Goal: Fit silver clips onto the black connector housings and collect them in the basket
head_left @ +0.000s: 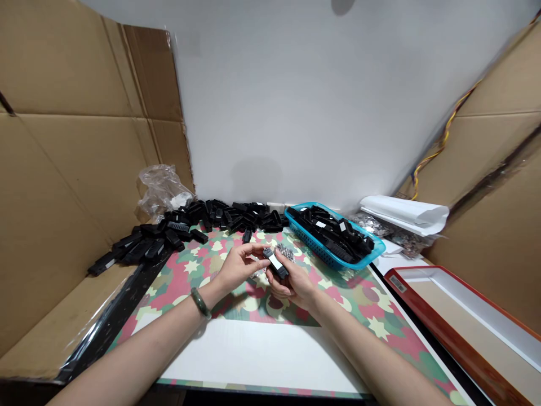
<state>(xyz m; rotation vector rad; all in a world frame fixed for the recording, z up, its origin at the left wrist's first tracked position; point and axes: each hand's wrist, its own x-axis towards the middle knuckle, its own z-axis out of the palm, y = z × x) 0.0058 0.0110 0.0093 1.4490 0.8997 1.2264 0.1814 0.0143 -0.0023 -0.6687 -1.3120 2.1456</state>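
Over the middle of the table, a small black plastic part (276, 264) with a white label is held between both hands. My right hand (296, 285) is closed around its lower right end, thumb along the side. With thumb and fingers, my left hand (243, 264) pinches the upper left end. A green bangle (200, 303) circles the left wrist. Just behind the hands lies a pile of small silvery metal pieces (286, 251), partly hidden by the fingers. What kind of device the black part is I cannot tell.
Loose black parts (228, 217) are heaped along the wall and to the left. A blue plastic basket (338, 263) of similar parts stands back right. Cardboard (84, 141) walls the left side. A red-rimmed box (456, 332) and white paper rolls (403, 213) are right.
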